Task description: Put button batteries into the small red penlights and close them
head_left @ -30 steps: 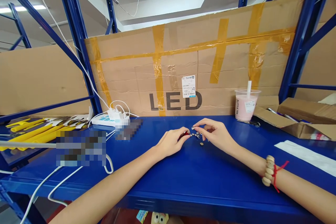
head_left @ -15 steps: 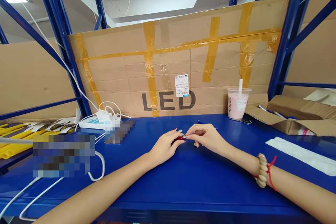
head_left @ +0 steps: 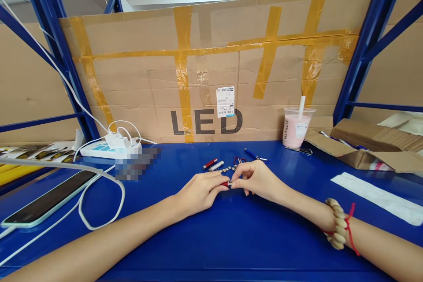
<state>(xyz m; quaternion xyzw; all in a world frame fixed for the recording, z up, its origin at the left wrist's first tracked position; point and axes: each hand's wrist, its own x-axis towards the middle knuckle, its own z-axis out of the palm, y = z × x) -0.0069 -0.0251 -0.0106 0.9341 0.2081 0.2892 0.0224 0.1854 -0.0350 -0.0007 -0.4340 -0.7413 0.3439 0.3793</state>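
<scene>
Pinching a small red tube (head_left: 224, 183) in your left hand (head_left: 198, 191), you keep thumb and fingers closed around it — a narrow grip, the tube just above the blue table (head_left: 257, 238). Your right hand (head_left: 259, 180) meets its silvery end, thumb and forefinger squeezed nearly together on it (any smaller piece between them is too tiny to make out). Just beyond your fingers lie another red tube (head_left: 210, 164), a silver tube (head_left: 216, 166), some small round discs (head_left: 226, 170) and a blue pen (head_left: 254, 154). Farther right stand a pink drink (head_left: 291, 130) with a straw and an open box (head_left: 366, 160), with a white strip (head_left: 380, 198) nearer you. Left, you have a phone (head_left: 49, 200), white cables (head_left: 121, 202) and a power strip (head_left: 95, 150) — all before a taped cardboard wall (head_left: 148, 83) reading "LED", framed by blue posts (head_left: 350, 70).
</scene>
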